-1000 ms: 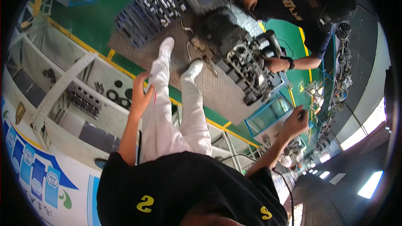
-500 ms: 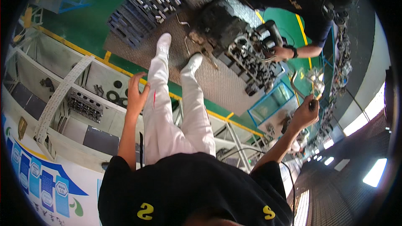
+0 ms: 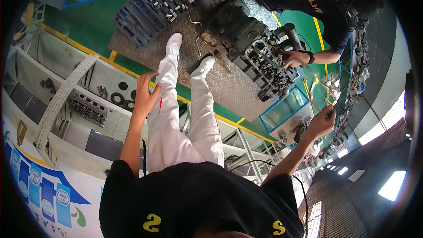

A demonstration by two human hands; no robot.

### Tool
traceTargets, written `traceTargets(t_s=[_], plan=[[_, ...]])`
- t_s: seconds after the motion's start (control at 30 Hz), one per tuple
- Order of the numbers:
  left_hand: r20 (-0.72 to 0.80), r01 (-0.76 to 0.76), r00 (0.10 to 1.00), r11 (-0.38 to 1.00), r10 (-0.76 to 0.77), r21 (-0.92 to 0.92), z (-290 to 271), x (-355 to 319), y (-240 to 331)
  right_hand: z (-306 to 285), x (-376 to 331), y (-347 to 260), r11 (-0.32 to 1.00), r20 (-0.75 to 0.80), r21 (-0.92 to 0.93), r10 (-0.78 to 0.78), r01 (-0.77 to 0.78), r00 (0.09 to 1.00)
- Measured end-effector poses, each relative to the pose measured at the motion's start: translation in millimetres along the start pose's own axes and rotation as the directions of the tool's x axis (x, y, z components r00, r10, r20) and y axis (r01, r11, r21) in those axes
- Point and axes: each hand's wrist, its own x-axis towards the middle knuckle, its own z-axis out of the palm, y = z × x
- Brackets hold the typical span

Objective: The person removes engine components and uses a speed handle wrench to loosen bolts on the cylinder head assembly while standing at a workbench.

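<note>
My right hand is closed around the end of a thin bent metal bar, which looks like a speed handle wrench. The bar runs toward the engine and is partly blurred, so its far end cannot be made out. A co-worker's hand with a dark wristband rests at the engine's exposed top, beside the bar. My left hand hangs above my left thigh, fingers apart, holding nothing.
An open socket tool case lies on the metal plate near my feet. Loose bent tools lie beside the engine. Behind me stands a white shelf with engine parts. A blue-framed stand is right of the plate.
My right hand has lowered slightly and turned, swinging the bent bar round. My left hand has shifted only a little. The co-worker's hand stays at the engine.
</note>
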Motion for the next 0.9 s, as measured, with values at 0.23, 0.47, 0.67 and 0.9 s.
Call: traceTargets(t_s=[0.23,0.47,0.67,0.9], plan=[[0.003,-0.046,0.999,0.999,0.046,0.001,-6,-1,-9,0,1,-18,0.985,0.052,0.053,0.160,-0.163,0.986],[0.008,0.032,0.999,0.999,-0.032,0.004,-8,7,-21,-5,-11,-19,0.988,0.003,0.149,-0.027,0.026,1.000],[0.004,-0.023,1.000,1.000,0.023,-0.006,-11,13,-20,1,0,-2,0.997,0.039,0.021,-0.073,0.072,0.997],[-0.023,-0.018,1.000,1.000,0.019,0.010,-19,12,-28,2,20,14,1.000,0.046,-0.015,0.008,-0.008,0.999]])
